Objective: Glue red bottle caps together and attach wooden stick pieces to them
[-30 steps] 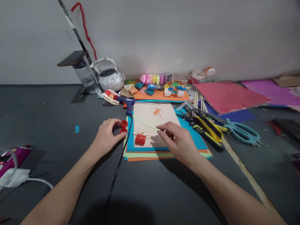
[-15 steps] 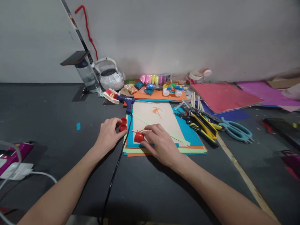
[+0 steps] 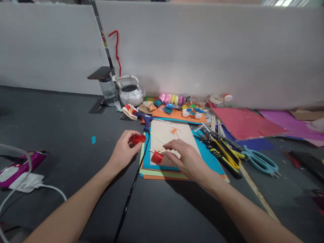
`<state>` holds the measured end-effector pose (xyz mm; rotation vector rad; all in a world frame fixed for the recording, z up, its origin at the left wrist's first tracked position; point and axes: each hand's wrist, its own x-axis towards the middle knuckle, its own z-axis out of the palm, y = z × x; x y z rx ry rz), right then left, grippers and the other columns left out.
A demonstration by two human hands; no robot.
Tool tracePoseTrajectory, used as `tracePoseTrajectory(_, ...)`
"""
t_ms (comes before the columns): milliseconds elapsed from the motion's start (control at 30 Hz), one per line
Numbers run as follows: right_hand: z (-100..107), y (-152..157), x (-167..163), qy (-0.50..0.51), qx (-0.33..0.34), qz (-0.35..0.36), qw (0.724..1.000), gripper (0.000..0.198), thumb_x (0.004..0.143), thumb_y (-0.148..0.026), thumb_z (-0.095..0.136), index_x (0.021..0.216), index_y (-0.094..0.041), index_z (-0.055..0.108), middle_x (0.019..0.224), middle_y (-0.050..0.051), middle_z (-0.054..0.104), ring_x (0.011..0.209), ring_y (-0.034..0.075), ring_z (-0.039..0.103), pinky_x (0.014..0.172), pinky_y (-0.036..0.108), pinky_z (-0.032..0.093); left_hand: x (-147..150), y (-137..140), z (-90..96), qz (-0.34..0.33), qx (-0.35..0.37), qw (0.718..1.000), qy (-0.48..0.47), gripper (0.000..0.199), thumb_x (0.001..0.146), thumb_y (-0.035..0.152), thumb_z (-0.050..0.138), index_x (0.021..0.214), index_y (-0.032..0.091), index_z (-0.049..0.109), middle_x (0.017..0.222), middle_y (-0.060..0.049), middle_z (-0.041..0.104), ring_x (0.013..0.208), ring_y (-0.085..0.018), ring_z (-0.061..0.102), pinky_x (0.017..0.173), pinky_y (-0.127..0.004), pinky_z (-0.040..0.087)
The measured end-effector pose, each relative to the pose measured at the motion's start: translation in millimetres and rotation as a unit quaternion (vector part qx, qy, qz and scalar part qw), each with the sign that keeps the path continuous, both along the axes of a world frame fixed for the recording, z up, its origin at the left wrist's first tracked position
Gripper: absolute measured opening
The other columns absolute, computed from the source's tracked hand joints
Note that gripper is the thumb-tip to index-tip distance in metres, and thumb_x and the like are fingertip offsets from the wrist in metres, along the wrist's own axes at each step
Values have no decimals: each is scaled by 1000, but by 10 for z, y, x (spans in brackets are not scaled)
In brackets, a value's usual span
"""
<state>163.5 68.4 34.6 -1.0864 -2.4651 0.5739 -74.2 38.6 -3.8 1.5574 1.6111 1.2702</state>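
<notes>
My left hand [image 3: 127, 147] is closed, thumb and fingers pinching red bottle caps [image 3: 139, 139] just above the left edge of the paper stack. Over the pale sheet [image 3: 188, 135] my right hand [image 3: 188, 158] hovers open, its fingers apart and holding nothing. Just left of those fingertips, a red cup-shaped piece [image 3: 157, 157] lies on its side on the paper, with thin sticks [image 3: 160, 150] beside it. A blue glue gun [image 3: 146, 119] rests beyond my left hand, its black cord [image 3: 134, 189] running between my arms.
Box cutters [image 3: 226, 153], blue-handled scissors [image 3: 260, 161] and wooden sticks [image 3: 213, 128] lie to the right. Behind are bagged clay [image 3: 174, 99], a silver kettle [image 3: 131, 96] and a water bottle [image 3: 108, 91]. A purple device [image 3: 22, 168] and a white plug [image 3: 29, 182] sit at left.
My right hand has let go of the red cup-shaped piece and drawn slightly right. My left hand has lifted and tilted the red caps. The camera view has shifted.
</notes>
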Motion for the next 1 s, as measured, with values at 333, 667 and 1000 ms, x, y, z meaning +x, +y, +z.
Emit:
tracePoseTrajectory(333,-12,989,-794,-100,-65,-134,984,31,98,-38,51,87,-14,69,87,6,72,82,18,67,75,29,49,-66,164,-109,65,-35,961,-267,45,63,34,78,101,14,64,97,-8,73,85,-18,70,81,-32,54)
tracePoseTrajectory(667,-214,1350,-1276,-149,-105,-205,962,33,95,-37,62,119,-15,61,120,9,63,104,22,63,89,43,54,-22,184,-87,40,-33,940,-336,42,61,31,80,95,16,60,87,-2,68,69,-14,67,61,-25,54)
tracePoseTrajectory(1000,-228,1178,-1111,33,-179,-213,960,27,97,-37,59,110,-14,62,96,4,66,75,13,64,66,29,57,-39,196,-86,52,-13,936,-349,41,63,28,80,97,17,60,87,0,67,74,-13,66,70,-26,56)
